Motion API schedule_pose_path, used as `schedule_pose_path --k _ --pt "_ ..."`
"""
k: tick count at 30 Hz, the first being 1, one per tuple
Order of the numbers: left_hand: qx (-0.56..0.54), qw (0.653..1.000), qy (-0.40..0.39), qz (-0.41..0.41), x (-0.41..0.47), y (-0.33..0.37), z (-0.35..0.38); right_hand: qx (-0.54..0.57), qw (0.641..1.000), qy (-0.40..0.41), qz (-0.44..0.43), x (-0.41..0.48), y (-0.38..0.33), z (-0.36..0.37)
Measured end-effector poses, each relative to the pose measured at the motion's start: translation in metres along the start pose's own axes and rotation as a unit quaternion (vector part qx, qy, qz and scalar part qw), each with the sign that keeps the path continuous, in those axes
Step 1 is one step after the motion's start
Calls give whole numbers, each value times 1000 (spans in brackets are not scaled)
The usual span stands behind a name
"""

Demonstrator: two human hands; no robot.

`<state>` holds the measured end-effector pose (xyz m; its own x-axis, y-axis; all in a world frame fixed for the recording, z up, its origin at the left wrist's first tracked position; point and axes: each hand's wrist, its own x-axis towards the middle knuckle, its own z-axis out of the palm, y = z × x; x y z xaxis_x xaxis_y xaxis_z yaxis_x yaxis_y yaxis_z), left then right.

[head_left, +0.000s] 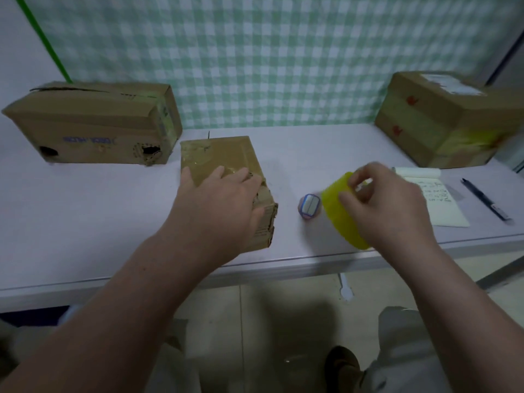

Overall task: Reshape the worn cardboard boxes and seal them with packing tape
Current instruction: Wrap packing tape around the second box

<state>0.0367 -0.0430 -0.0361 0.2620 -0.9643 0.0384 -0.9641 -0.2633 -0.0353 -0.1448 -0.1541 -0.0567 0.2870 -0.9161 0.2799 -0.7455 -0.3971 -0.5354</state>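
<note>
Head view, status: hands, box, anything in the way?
Left hand rests on small box. Right hand grips yellow tape roll. Small blue object lies between them.

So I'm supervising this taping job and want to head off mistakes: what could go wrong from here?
1. The small box under the left hand has a torn, crushed near corner; tape may bridge it badly or pressing could buckle it further.
2. The right hand holds the yellow tape roll close to the notepad; a loose tape end might catch the paper.
</note>
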Motion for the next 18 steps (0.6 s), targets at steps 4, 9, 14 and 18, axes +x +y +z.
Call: schedule_pose_path --k 4,9,14,18 --pt "-74 989 122 43 3 7 -1 332 942 11 55 2 -4 -11" --pt "-314 922 177 141 -1 24 -5 462 885 -39 54 -7 -16 -12" --pt "-319 928 147 127 -1 28 2 505 858 -68 66 -12 -21 -9" --pt "-293 939 133 120 -3 30 3 529 839 -95 85 -11 -20 -9"
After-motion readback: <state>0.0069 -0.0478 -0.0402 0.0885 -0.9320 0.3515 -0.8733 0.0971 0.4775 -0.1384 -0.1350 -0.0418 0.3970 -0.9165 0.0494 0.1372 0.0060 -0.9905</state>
